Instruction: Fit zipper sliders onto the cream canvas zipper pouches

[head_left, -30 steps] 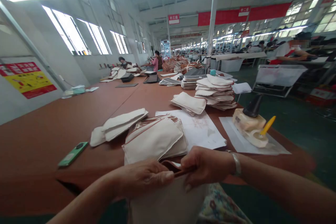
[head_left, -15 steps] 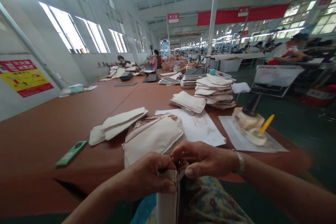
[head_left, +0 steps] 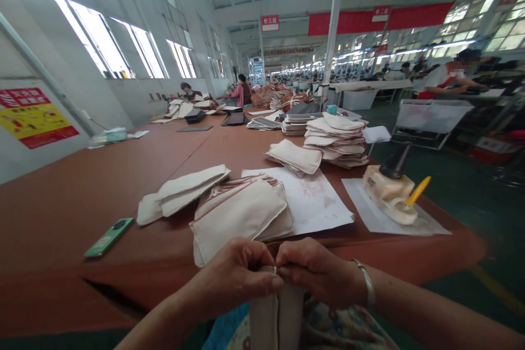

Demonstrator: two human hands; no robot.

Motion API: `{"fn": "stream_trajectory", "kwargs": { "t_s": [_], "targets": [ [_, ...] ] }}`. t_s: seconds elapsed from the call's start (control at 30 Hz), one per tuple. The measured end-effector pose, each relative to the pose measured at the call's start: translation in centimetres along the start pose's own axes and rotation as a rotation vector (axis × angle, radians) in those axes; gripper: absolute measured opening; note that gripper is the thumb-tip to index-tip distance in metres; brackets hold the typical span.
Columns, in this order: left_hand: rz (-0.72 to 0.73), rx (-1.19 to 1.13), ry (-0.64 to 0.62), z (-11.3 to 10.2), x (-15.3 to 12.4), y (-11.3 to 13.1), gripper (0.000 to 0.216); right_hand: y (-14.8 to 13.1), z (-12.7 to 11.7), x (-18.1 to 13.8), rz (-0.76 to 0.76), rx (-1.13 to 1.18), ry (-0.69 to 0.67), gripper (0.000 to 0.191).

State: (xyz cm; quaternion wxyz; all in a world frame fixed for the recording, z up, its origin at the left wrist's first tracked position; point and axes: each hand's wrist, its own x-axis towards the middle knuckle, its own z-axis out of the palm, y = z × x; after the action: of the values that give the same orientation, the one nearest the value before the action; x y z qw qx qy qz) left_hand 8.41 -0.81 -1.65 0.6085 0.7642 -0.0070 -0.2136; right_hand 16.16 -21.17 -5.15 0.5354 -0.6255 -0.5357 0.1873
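Note:
Both my hands pinch the upper end of a cream fabric piece (head_left: 264,321) with a dark seam down its middle, held upright over my lap at the table edge. My left hand (head_left: 235,279) is closed on its left side, thumb along the top. Close against it, my right hand (head_left: 315,273) grips the right side with bent fingers. Just beyond lies a fanned stack of cream fabric pieces (head_left: 241,205) with brown edges. To its left are a few more flat cream pieces (head_left: 191,188).
A green phone (head_left: 109,238) lies at left on the brown table (head_left: 156,268). White paper (head_left: 315,202) sits behind my hands. At right stand a stained pale container (head_left: 388,188), a black cone (head_left: 396,161) and a yellow-handled tool (head_left: 418,191). A tall fabric pile (head_left: 336,139) stands farther back.
My right hand has come down from above the piece's top and now pinches its right side. The piece has spread wider, showing both sides of the seam.

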Motion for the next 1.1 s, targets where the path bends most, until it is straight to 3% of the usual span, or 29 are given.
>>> {"fn": "stream_trajectory", "kwargs": {
  "t_s": [0.23, 0.4, 0.5, 0.57, 0.63, 0.87, 1.1],
  "targets": [
    [-0.004, -0.171, -0.068, 0.8, -0.6, 0.4, 0.038, 0.6, -0.6, 0.5, -0.013, -0.109, -0.033, 0.017],
    [-0.017, -0.239, -0.083, 0.8, -1.0, 0.4, 0.031, 0.7, -0.4, -0.1, 0.049, -0.001, 0.145, 0.020],
    [-0.015, -0.231, -0.063, 0.7, -1.0, 0.3, 0.033, -0.4, -0.5, -0.7, -0.158, -0.146, 0.140, 0.009],
    [-0.010, -0.233, -0.057, 0.7, -0.9, 0.2, 0.036, -1.1, -0.5, -1.0, -0.313, -0.335, 0.177, 0.015],
    [-0.014, -0.234, -0.047, 0.7, -0.9, 0.2, 0.037, -1.4, -0.1, -1.3, -0.372, -0.482, 0.241, 0.019],
    [-0.051, -0.167, -0.009, 1.1, -1.1, 0.1, 0.039, -0.8, 2.2, -1.9, -0.272, -0.534, 0.275, 0.019],
    [-0.044, -0.018, -0.017, 0.8, -1.4, 0.1, 0.030, -1.0, 1.4, -1.2, -0.325, -0.541, 0.206, 0.015]
  ]
}}
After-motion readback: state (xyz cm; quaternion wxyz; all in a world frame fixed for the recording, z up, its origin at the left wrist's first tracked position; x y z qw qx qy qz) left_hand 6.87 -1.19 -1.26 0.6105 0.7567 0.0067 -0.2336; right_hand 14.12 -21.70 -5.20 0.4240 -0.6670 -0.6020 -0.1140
